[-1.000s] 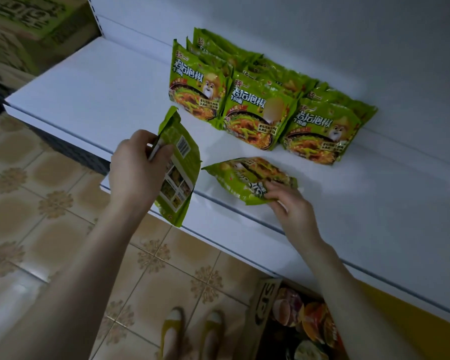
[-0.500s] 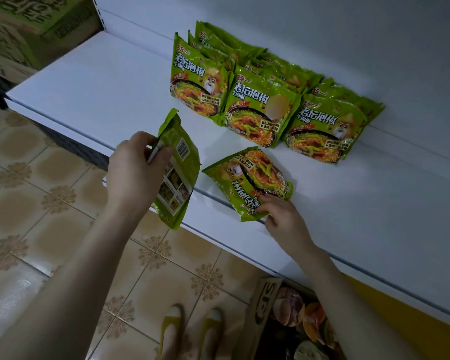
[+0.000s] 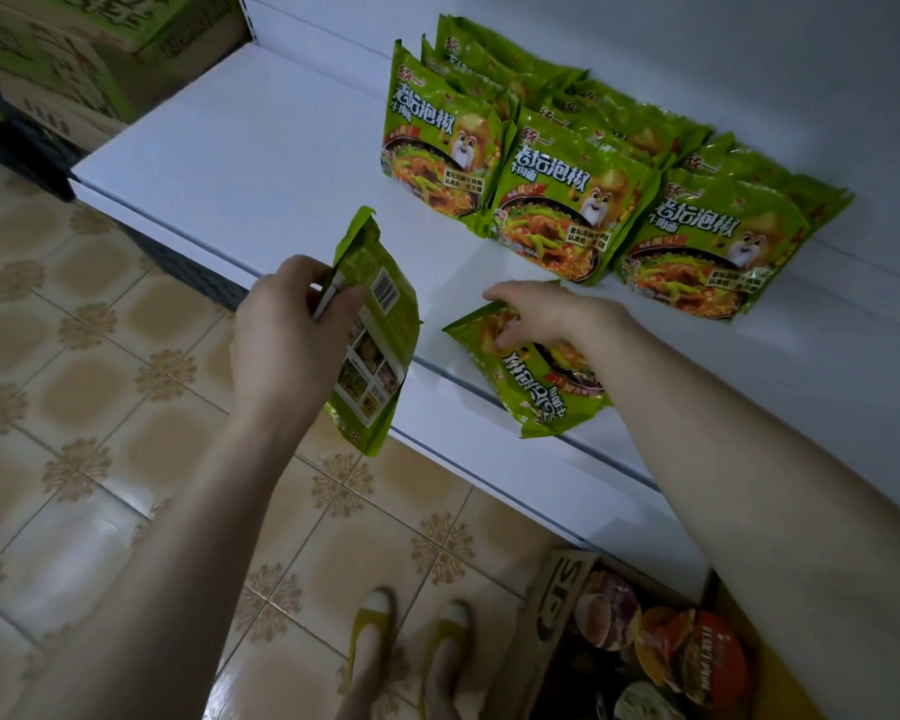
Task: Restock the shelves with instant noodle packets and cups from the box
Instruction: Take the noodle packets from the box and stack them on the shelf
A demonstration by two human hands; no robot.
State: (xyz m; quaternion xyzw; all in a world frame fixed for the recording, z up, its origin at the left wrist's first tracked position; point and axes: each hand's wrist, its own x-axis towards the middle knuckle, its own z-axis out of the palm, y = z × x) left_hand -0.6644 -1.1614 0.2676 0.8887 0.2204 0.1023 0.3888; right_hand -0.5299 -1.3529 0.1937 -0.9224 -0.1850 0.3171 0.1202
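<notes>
Left hand (image 3: 287,345) grips upright packet (image 3: 380,345), right hand (image 3: 546,314) pinches flat packet (image 3: 541,394).

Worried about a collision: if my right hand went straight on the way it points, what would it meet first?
Likely the upright packet held by the left hand; the right hand, gripping the flat packet, points left toward it, though depth is unclear.

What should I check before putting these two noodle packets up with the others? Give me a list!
1. Left hand grips the held packet: ok.
2. Held packet shows its front: not ok, barcode side faces us.
3. Right hand grips the lying packet: ok.
4. Lying packet upright: not ok, flat at the shelf's front edge.
5. Bare shelf left of the standing packets: ok.
6. More packets in the box: cannot tell, only cups show.
</notes>
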